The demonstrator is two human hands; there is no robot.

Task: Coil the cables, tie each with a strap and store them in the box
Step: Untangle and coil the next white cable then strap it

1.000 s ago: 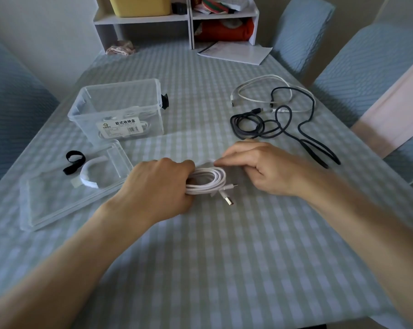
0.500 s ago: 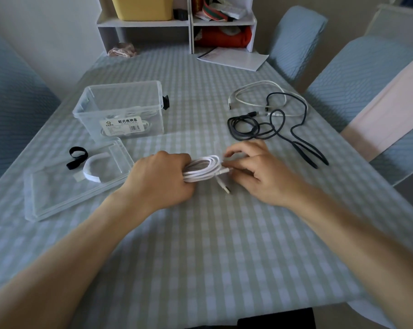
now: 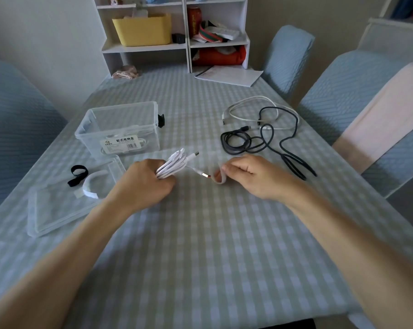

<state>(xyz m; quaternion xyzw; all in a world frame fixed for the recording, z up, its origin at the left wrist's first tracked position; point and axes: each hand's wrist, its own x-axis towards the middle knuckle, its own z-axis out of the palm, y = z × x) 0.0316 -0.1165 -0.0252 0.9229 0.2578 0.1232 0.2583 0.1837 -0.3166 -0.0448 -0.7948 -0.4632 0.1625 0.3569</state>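
Head cam: my left hand (image 3: 143, 184) grips the coiled white cable (image 3: 174, 163), my right hand (image 3: 250, 175) pinches a pale strap (image 3: 219, 175).

Coil sits bunched in my left fist at frame centre, loops fanning out toward 1 o'clock, both plug ends free; one metal plug (image 3: 204, 174) lies on the checked tablecloth (image 3: 200, 245) just beside the strap. Strap is folded over between my right thumb and fingers, touching the cloth. Clear box (image 3: 120, 129) stands open at 11 o'clock with a white cable already inside. Its lid (image 3: 58, 210) lies flat at 9 o'clock, carrying a black strap (image 3: 77, 175) and a white strap (image 3: 94, 186). Loose dark cable (image 3: 260, 143) and loose white cable (image 3: 248, 110) are tangled together at 1 o'clock, well apart from my hands.
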